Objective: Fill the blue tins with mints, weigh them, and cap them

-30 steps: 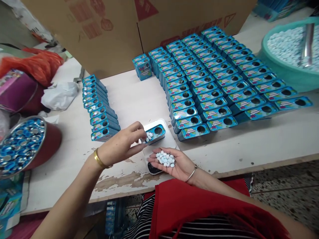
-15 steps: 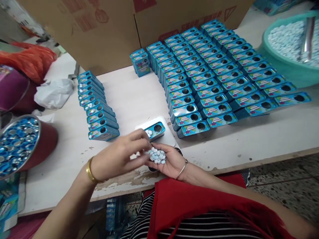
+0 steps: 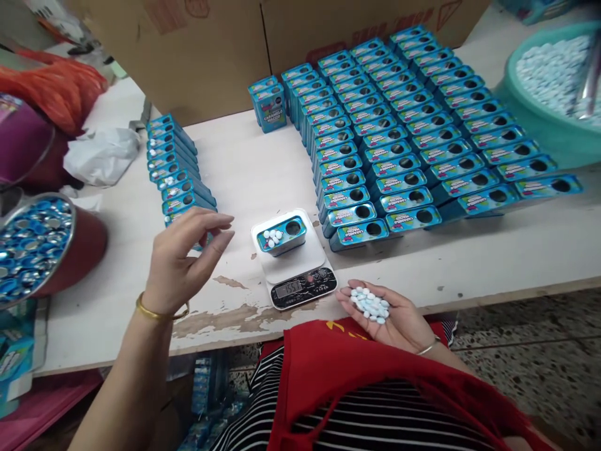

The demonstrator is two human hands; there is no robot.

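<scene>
Your right hand lies cupped open, holding candies; your left hand hovers empty, fingers loosely open, beside the scale.

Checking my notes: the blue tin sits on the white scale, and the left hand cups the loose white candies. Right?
Not quite. The head view shows the right hand cupping the loose white candies; the left hand is empty. The blue tin does sit on the white scale.

One scale, one tin on it. One teal basin of candies. One red tub of lids. Two hands: left, right. Two bangles. Tins in rows: too many to count.
</scene>
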